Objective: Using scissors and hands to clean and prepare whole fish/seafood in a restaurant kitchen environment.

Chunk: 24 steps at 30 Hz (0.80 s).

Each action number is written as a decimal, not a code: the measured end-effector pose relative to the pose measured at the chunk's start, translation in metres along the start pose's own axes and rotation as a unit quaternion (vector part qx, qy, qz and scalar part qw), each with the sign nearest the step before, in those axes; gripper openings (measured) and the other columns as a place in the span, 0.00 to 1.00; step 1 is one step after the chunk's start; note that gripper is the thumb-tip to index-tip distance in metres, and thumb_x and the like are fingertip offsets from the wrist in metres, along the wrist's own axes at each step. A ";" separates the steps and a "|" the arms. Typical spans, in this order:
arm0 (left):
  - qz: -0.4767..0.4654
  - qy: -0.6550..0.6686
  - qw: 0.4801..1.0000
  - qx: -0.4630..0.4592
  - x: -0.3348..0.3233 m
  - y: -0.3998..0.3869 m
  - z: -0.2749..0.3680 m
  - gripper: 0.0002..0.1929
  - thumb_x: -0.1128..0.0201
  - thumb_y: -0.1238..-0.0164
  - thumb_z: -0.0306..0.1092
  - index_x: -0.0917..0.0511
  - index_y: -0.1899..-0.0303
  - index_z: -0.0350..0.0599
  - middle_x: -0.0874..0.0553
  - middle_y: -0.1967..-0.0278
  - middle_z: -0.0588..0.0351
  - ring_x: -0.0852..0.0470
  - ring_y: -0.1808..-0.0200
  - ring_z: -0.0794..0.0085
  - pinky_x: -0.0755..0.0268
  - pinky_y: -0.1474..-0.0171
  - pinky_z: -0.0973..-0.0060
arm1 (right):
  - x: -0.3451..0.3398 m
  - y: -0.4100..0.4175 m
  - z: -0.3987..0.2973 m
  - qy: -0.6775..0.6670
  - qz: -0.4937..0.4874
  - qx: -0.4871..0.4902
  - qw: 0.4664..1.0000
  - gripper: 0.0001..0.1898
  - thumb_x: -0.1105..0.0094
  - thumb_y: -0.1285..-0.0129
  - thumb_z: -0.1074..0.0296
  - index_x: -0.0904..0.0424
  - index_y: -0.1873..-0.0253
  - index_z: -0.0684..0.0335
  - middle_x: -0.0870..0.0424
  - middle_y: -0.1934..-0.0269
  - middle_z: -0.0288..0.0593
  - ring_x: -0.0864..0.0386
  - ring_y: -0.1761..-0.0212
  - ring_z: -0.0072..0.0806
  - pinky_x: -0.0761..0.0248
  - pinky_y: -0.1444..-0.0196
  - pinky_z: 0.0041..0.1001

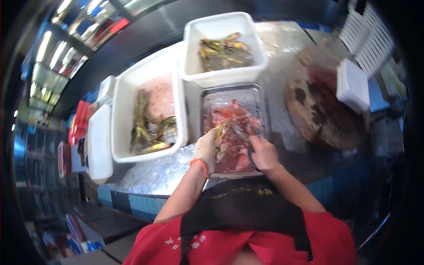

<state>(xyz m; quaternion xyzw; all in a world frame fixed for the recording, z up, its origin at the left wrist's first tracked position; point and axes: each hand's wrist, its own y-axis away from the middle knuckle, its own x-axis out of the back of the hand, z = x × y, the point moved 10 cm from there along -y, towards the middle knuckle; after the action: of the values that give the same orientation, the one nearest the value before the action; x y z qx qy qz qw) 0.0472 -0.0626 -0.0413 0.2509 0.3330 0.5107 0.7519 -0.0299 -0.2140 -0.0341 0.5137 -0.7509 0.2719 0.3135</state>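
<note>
My left hand (205, 147), in a pale knitted glove with an orange cuff, grips a slippery yellow-green animal (221, 131), too blurred to name surely. It holds the animal over a shallow metal tray (232, 93) filled with red and pink offal (233, 112) and bloody liquid. My bare right hand (266, 154) is closed around the dark handle of a pair of scissors (250, 156). Their blades point away from me into the offal, close to the animal, and are partly blurred. Both hands are above the near half of the tray.
Left of the tray, a large white plastic bin (182, 132) holds greenish animals in pinkish liquid. A smaller white bin (225, 77) behind holds more. To the right, a white container (354, 86) rests on a stained round wooden chopping block (299, 119). A white lid (100, 142) leans at left.
</note>
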 end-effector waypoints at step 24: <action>0.015 -0.794 0.569 -0.215 0.159 -0.025 0.153 0.32 0.34 0.48 0.30 0.29 0.37 0.52 0.20 0.58 0.39 0.19 0.52 0.49 0.26 0.51 0.63 | 0.004 0.019 0.007 -0.077 -0.051 -0.138 0.986 0.18 0.25 0.54 0.67 0.20 0.59 0.66 0.23 0.77 0.50 0.26 0.77 0.33 0.30 0.68 0.33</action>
<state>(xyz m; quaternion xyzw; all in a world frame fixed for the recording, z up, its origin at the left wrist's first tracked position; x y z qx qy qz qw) 0.2186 0.0711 0.0014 0.3917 -0.5204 0.1743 0.7385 -0.0501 -0.2150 -0.0372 0.5229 -0.7759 0.1090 0.3356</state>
